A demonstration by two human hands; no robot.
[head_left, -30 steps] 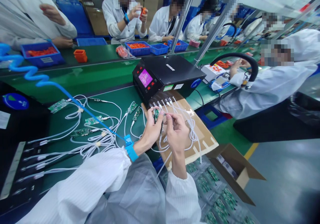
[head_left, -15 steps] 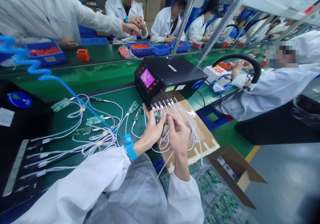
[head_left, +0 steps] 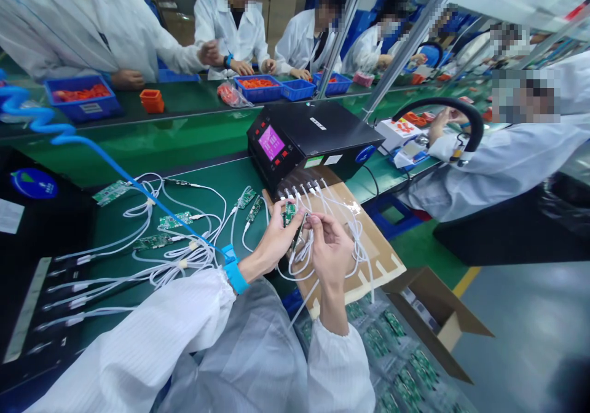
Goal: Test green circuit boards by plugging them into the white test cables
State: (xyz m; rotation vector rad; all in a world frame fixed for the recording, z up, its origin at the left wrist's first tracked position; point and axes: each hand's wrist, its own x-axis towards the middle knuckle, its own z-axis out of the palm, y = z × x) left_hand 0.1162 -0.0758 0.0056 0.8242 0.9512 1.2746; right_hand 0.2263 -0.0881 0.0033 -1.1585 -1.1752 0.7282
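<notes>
My left hand (head_left: 275, 236) grips a small green circuit board (head_left: 289, 214) in front of the black tester. A blue wrist strap (head_left: 235, 271) with a coiled cord is on that arm. Close beside the board, my right hand (head_left: 330, 247) has thumb and forefinger pinched at the board's right edge; whatever sits between them is too small to make out. White cables (head_left: 302, 256) lie beneath both hands on a cardboard sheet (head_left: 343, 199). The black tester (head_left: 322, 133) with a lit pink screen stands just beyond, cables plugged into its front.
Left of my hands, several circuit boards (head_left: 176, 220) lie wired on the green bench, by a second black tester (head_left: 37, 216). Bagged boards (head_left: 410, 376) and an open carton (head_left: 437, 321) are low on the right. Co-workers sit across, behind blue bins (head_left: 85, 110) of orange parts.
My left hand and the board have shifted slightly, with the board tilted a little differently. My right hand stays pinched beside it. Across the bench, a co-worker's outstretched arm has drawn back left.
</notes>
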